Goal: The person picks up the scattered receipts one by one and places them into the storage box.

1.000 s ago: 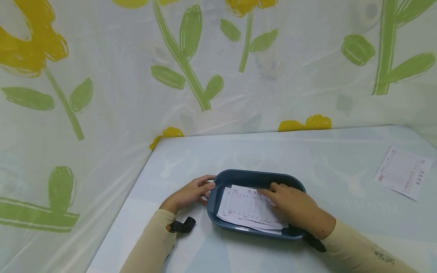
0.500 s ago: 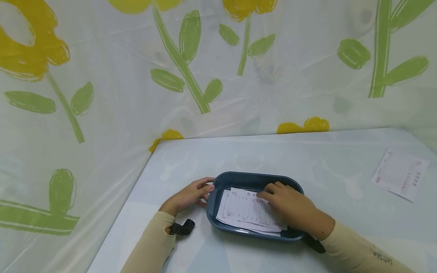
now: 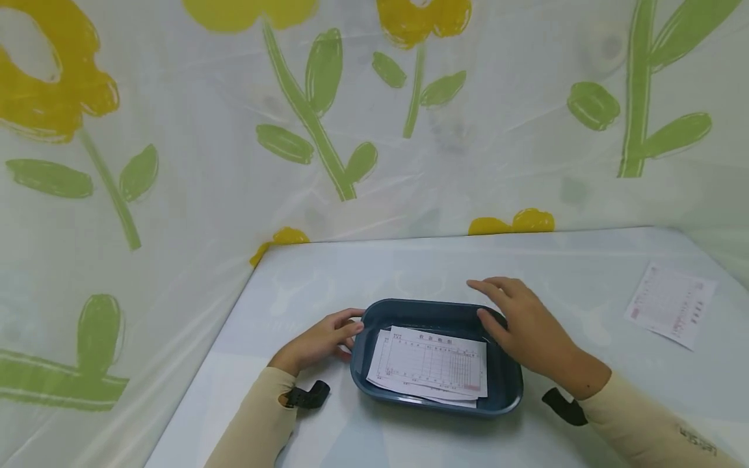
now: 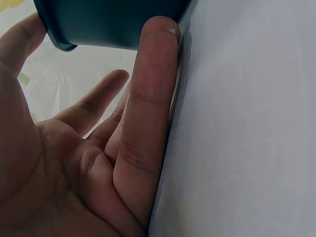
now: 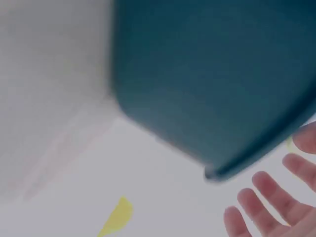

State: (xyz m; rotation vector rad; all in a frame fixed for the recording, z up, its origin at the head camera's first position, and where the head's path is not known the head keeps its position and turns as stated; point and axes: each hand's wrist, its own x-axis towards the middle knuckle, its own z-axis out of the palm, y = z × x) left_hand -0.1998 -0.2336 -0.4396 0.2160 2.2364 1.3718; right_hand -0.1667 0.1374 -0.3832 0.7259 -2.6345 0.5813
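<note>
A dark blue-green tray with rounded corners lies on the table before me, holding a small pile of printed paper forms. My left hand rests at the tray's left end, thumb at the rim. In the left wrist view, its fingers extend fairly straight, one fingertip against the tray wall. Over the tray's right back corner is my right hand, fingers spread and nothing held. The right wrist view shows those fingers apart from one another, beside the tray's outer wall.
One loose printed sheet lies at the right of the pale table. A white curtain with yellow flowers and green leaves hangs behind and to the left. Black wrist straps sit at both sleeves.
My right hand has let go of the papers and risen rightward out of the tray, uncovering the top form. The left hand stays at the tray's end. The view has tilted up slightly.
</note>
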